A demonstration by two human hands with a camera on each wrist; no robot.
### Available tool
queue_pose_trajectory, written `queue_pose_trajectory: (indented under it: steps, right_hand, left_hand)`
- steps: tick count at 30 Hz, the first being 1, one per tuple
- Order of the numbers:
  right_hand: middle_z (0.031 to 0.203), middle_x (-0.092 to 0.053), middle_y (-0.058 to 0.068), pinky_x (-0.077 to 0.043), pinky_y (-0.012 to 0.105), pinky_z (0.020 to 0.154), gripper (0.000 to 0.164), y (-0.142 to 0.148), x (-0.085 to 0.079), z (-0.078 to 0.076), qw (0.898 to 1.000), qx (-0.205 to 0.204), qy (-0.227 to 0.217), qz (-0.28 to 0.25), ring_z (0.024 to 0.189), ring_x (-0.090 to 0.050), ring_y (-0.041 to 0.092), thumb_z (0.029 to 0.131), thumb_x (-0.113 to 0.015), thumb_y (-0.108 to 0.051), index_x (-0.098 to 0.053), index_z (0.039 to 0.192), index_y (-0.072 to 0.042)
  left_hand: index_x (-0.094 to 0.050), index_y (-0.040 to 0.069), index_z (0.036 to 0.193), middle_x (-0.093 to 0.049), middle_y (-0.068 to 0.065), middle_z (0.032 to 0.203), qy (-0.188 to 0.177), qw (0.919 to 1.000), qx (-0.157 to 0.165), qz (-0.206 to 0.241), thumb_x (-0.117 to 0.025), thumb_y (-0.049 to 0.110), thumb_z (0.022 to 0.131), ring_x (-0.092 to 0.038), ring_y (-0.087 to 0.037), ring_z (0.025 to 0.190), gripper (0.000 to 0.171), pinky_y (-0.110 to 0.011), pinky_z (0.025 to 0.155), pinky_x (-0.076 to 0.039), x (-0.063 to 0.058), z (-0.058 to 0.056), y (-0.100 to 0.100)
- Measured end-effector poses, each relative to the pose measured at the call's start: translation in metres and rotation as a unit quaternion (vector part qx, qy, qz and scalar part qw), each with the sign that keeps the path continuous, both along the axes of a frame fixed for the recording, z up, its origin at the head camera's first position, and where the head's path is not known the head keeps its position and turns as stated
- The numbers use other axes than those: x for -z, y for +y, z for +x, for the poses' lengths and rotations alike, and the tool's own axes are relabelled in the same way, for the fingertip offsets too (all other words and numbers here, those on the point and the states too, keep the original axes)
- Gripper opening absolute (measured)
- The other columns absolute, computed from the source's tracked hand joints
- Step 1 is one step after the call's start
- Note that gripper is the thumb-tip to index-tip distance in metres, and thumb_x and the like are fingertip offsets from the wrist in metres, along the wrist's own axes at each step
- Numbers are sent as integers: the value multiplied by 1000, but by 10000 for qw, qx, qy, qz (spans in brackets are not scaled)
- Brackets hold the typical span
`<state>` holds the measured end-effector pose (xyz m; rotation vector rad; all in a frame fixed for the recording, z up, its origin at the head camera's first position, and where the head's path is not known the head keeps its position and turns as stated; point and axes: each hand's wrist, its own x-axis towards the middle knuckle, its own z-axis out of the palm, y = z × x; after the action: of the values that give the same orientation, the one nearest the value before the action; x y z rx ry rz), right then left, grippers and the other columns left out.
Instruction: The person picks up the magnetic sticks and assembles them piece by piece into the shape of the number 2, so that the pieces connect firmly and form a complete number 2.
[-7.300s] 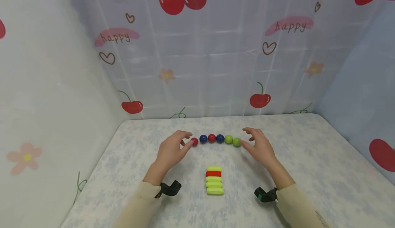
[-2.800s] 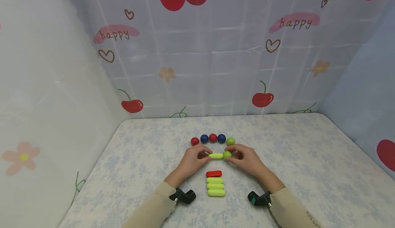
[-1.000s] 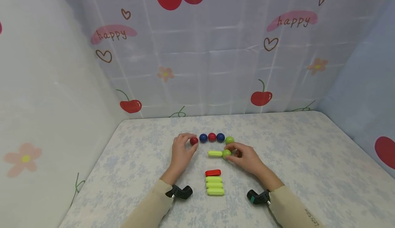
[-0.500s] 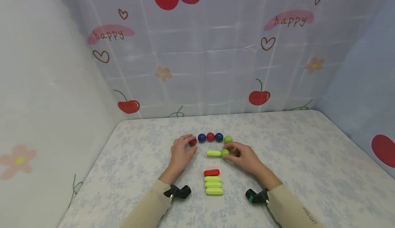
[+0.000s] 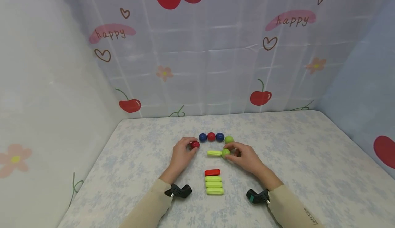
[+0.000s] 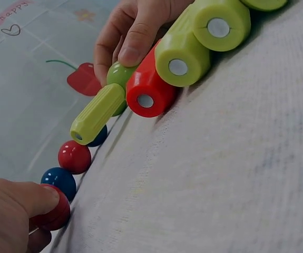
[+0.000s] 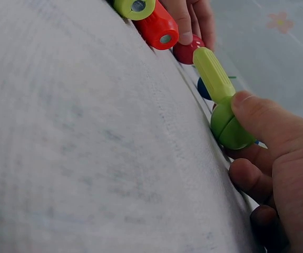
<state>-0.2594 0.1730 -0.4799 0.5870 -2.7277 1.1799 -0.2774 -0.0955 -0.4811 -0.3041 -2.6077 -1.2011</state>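
Note:
My left hand point(image 5: 180, 156) pinches a red ball point(image 5: 195, 145) between thumb and fingers, just in front of the left end of a row of balls. With thumb and fingers my right hand point(image 5: 248, 159) holds a green ball point(image 5: 225, 153). A yellow-green magnetic stick point(image 5: 214, 153) touches that ball end-on and points left toward the red one, with a gap between. In the left wrist view, the thumb presses on the red ball point(image 6: 56, 213). The right wrist view has the stick point(image 7: 213, 74) joined to the green ball point(image 7: 229, 126).
Behind the hands stand two blue balls point(image 5: 202, 138), a red ball point(image 5: 211, 136) and a green ball point(image 5: 229, 139). Nearer lie a red stick point(image 5: 212, 172) and three yellow-green sticks point(image 5: 214, 184), side by side. A printed curtain point(image 5: 197, 67) hangs behind the table point(image 5: 148, 132).
Earlier both hands brought a stick and a green ball together. My left hand then left the stick, reached the red ball and has drawn it slightly nearer. The right hand stays on the green ball.

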Motion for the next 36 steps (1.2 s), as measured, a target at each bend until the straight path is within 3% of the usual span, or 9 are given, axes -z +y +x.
queue_pose_trajectory:
  steps: [5, 18, 36]
  right_hand:
    - [100, -69, -2, -44, 22, 61, 29, 0, -1, 0, 10000, 27, 17, -16, 67, -50, 5, 88, -77, -27, -69, 115, -20]
    - [106, -71, 1, -44, 22, 61, 29, 0, -2, -1, 9997, 200, 110, 15, 66, -50, 5, 89, -77, -26, -68, 115, -18]
    - [106, -71, 0, -43, 22, 61, 29, -1, -1, -3, 9996, 189, 177, 73, 66, -49, 5, 89, -77, -26, -68, 115, -20]
  left_hand:
    - [-70, 14, 116, -68, -4, 108, -103, 9997, 188, 68, -77, 13, 87, -61, -16, 94, 29, -31, 81, -50, -1, 2, 1]
    - [-71, 17, 112, -69, 0, 106, -119, 9969, 777, -41, -79, 19, 86, -61, -12, 92, 27, -30, 82, -51, 1, 3, 2]
    - [-72, 21, 110, -70, 6, 100, -139, 9939, 1072, -222, -79, 25, 87, -64, -12, 96, 25, -34, 88, -50, 2, 2, 2]
